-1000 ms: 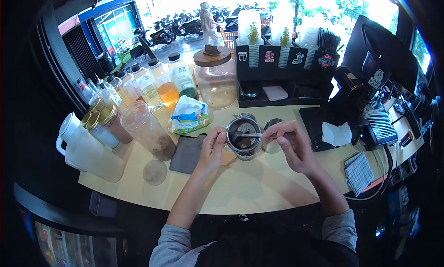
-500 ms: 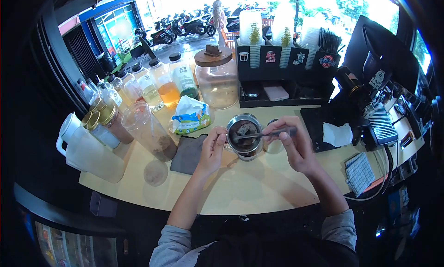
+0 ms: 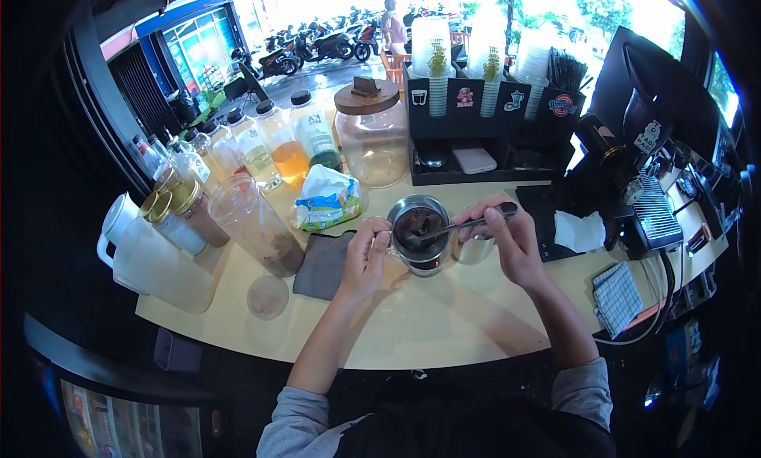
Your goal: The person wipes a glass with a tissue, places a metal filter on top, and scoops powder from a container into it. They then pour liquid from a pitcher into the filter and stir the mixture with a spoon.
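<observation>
A round cup (image 3: 394,234) with a shiny rim stands on the counter in front of me, dark brown contents inside. At its left side, my left hand (image 3: 366,260) is closed with thumb and fingers on the cup's edge or handle; which of these is hard to see. My right hand (image 3: 514,242) pinches the dark handle of a spoon (image 3: 434,235), whose tip dips into the dark contents. Beneath the right fingers, a small pale container (image 3: 474,250) stands beside the cup, partly hidden.
Left of the cup are a grey cloth (image 3: 321,266), a wipes pack (image 3: 329,200), a tall powder container (image 3: 258,228), a round lid (image 3: 268,298) and a white pitcher (image 3: 158,260). Behind are bottles (image 3: 289,160), a glass jar (image 3: 372,145) and a cup rack (image 3: 491,101); right, a coffee machine (image 3: 650,208).
The spoon's handle has tilted up to the right and its tip has shifted within the cup. My right hand has moved slightly. A distant person outside has moved right.
</observation>
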The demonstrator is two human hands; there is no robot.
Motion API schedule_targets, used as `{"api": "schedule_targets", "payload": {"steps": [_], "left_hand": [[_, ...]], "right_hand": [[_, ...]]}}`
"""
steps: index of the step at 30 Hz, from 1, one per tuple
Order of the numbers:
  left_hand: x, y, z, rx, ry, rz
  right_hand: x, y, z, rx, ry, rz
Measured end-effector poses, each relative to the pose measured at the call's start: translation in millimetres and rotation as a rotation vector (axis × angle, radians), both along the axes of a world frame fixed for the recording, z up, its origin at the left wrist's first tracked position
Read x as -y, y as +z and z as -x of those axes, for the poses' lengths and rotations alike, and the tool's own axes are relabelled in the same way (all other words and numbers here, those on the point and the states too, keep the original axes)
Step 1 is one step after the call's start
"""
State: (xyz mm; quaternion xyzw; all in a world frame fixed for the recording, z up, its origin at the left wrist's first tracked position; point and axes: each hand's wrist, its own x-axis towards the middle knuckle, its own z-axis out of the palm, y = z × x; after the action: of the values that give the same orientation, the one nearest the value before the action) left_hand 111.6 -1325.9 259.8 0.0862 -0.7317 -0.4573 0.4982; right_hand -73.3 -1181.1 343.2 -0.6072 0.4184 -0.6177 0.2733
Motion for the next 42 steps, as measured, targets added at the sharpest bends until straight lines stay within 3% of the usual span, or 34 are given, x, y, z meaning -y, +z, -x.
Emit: {"api": "schedule_targets", "payload": {"steps": [20,26,29,31,42], "left_hand": [[-4,2,1,0.039,0.075,-0.031],[2,-6,2,0.078,0.052,0.11],[-5,3,1,0.052,0.06,0.009],[-5,3,1,0.066,0.055,0.011],[1,-3,0,0.057,0.043,0.071]], "right_hand": [[2,2,7,-0.109,-0.051,0.071],[2,5,7,-0.088,-0.023,-0.018],[3,9,6,0.012,0.016,0.001],[3,9,9,-0.107,0.049,-0.077],[-4,24,11,-0.163,0.004,-0.029]]}}
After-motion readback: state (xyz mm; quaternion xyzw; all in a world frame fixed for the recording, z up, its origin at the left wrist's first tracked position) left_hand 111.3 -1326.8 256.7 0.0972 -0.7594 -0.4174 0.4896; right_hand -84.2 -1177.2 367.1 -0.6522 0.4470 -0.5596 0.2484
